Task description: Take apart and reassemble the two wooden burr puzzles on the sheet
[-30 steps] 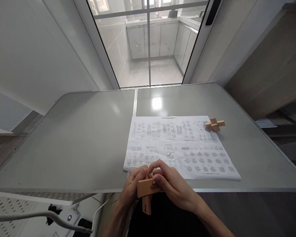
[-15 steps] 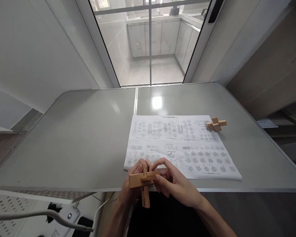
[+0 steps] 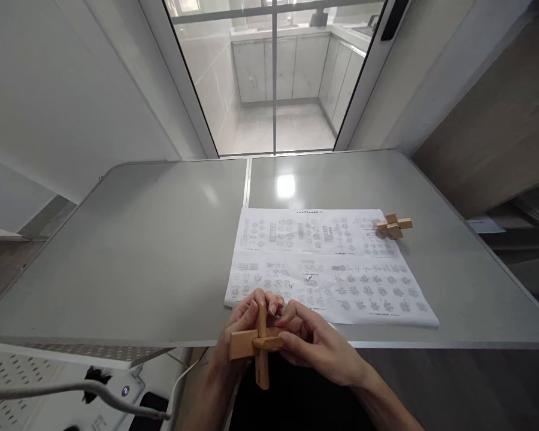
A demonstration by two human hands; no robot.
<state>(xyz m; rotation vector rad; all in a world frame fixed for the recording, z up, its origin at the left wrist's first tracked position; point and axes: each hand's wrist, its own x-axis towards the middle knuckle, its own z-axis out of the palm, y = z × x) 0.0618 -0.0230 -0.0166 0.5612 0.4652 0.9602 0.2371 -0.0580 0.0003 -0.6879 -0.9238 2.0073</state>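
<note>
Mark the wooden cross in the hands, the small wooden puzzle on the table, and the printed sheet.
wooden cross (image 3: pixel 241 345), head view, left end of the crossbar
small wooden puzzle (image 3: pixel 394 225), head view, its centre
printed sheet (image 3: pixel 341 275), head view, mid-page

Both forearms converge low, left hand (image 3: pixel 239 326) and right hand (image 3: pixel 315 341) curled close together, fingertips touching.

You can't read any words here. The paper (image 3: pixel 327 263) just past your hands has one line of tiny print along its top edge and rows of little drawings, but all of it is too small to make out.
</note>
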